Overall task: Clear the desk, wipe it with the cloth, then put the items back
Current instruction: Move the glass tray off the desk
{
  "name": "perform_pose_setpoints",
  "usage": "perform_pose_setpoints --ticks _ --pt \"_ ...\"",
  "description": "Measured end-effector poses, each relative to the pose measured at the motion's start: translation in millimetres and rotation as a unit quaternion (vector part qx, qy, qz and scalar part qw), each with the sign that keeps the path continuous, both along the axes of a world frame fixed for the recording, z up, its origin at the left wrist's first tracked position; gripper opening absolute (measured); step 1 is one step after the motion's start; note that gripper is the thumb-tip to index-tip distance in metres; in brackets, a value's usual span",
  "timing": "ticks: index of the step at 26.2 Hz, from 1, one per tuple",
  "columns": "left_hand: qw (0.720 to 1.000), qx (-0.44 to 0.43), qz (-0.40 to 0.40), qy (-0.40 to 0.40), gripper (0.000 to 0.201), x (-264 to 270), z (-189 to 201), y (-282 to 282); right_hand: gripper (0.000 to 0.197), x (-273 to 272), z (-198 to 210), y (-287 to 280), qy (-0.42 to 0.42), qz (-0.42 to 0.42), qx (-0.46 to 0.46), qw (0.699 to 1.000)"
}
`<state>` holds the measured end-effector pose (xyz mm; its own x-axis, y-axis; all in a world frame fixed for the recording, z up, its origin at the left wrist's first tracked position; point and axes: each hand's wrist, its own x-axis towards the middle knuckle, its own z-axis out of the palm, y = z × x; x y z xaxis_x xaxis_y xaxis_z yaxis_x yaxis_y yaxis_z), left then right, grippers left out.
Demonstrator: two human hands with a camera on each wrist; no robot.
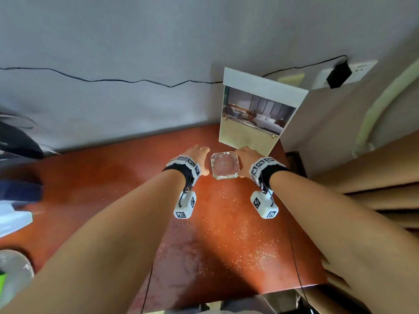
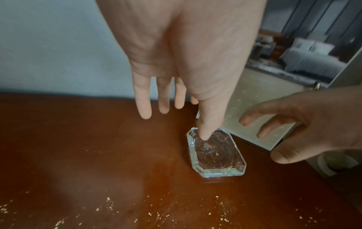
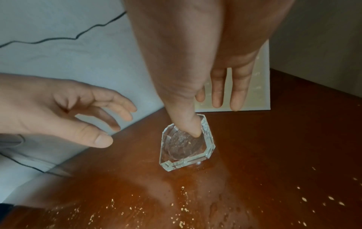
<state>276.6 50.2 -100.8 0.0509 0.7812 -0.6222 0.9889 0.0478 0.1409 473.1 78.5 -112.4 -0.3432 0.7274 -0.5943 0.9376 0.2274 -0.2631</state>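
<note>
A clear cut-glass ashtray sits on the red-brown desk near its back right corner. My left hand is close against its left side, fingers straight and pointing down, thumb tip at the ashtray's rim. My right hand mirrors it on the right side, fingers extended, thumb over the rim. Neither hand curls round the glass. Pale crumbs are scattered over the desk in front. No cloth is in view.
A standing picture card showing a bedroom leans on the wall just behind the ashtray. A black cable runs along the wall to a plug. Beige curtain hangs at right; blurred dark and white items lie at left.
</note>
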Motion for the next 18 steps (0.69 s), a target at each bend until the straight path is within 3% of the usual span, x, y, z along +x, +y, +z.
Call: perform_pose_setpoints --ticks 3,7,11,18 --pt "1.000 0.005 -0.024 0.012 0.099 7 -13 6 0.064 -2 -18 12 -0.007 0.036 -0.002 0.999" --pt "0.999 -0.018 -0.026 0.008 0.111 16 -39 13 0.100 -9 -42 21 -0.038 0.094 -0.011 0.995" --pt "0.999 -0.040 -0.033 0.006 0.111 26 -58 13 0.119 -14 -61 18 -0.068 0.140 0.012 0.988" --pt "0.998 -0.016 -0.043 0.051 0.113 46 -72 11 0.117 -22 -75 16 -0.084 0.183 0.079 0.976"
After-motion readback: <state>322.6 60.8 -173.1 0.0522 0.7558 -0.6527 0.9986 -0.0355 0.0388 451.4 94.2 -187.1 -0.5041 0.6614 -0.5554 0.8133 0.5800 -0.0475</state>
